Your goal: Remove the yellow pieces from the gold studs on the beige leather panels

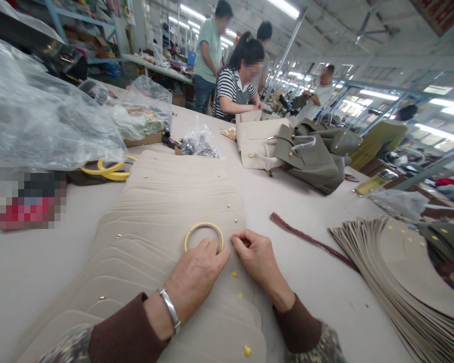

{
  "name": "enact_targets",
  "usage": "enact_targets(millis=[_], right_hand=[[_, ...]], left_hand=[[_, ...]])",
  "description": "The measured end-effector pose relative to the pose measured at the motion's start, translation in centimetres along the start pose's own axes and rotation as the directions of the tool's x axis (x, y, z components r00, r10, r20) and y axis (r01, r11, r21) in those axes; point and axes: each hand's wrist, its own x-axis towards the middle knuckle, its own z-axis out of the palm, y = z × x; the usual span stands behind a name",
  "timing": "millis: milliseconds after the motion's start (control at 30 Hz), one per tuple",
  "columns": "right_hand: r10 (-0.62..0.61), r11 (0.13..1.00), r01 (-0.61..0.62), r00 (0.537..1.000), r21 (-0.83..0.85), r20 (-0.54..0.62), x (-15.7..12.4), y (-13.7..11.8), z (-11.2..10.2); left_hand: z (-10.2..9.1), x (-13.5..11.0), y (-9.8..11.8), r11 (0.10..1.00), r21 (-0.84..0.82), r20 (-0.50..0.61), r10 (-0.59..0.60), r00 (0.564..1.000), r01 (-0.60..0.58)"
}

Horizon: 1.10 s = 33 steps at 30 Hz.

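Note:
My left hand [194, 267] is closed round a roll of yellow-edged tape [186, 237], holding it over a long overlapping stack of beige bag panels [162, 262]. Just right of it, my right hand [255, 252] pinches with thumb and forefinger at the stack's right edge; whatever sits between those fingertips is hidden. Small gold studs [229, 206] show along both sides of the panels. Below my hands, yellow tape bits [246, 350] cover spots along the right edge.
Finished beige [259, 138] and grey-olive handbags [312, 156] stand at the back right. A fanned panel pile [397, 272] and a brown strip [310, 237] lie rightward. Plastic wrapping [49, 111] and more yellow tape rolls [113, 171] are at left. A co-worker in stripes [230, 91] works across the table.

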Motion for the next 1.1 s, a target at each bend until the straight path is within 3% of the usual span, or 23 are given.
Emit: enact_targets(millis=[167,333,433,533,667,767,867,1000,1100], right_hand=[[-0.03,0.999,0.03,1.0,-0.044,-0.003,0.1,0.3,0.2],[0.141,0.979,-0.141,0.99,0.149,0.013,-0.8,1.5,0.0],[0.023,0.994,-0.022,1.0,0.106,-0.005,-1.5,1.9,0.0],[-0.143,0.989,0.139,0.987,-0.058,-0.067,-1.5,1.6,0.4],[-0.184,0.97,0.167,0.98,-0.176,-0.081,-0.7,0.8,1.0],[-0.15,0.965,0.142,0.989,-0.221,-0.019,-0.5,0.3,0.6],[-0.111,0.966,0.136,0.986,-0.22,0.123,-1.2,0.3,-0.5],[-0.015,0.989,0.06,0.949,-0.133,0.316,-2.3,0.5,-2.1],[-0.016,1.0,0.018,0.958,-0.004,0.287,-2.6,0.4,-2.7]], left_hand=[[0.1,0.0,-0.1,1.0,-0.017,-0.029,0.004,1.0,-0.004],[0.4,0.3,-1.3,0.999,-0.037,-0.143,-0.02,0.99,0.015],[0.1,0.5,-2.1,0.996,-0.011,-0.244,-0.086,0.966,0.086],[-0.5,0.8,-2.4,0.99,0.021,-0.239,-0.13,0.962,0.139],[-0.7,0.9,-2.3,0.989,0.026,-0.216,-0.139,0.966,0.148],[-0.7,0.8,-2.2,0.987,0.019,-0.206,-0.153,0.967,0.16],[-0.8,0.8,-2.2,0.987,0.014,-0.19,-0.155,0.969,0.161],[-0.6,0.6,-2.4,0.99,0.006,-0.217,-0.133,0.967,0.137],[0.0,0.5,-2.7,0.998,-0.061,-0.337,-0.024,0.941,0.004]])
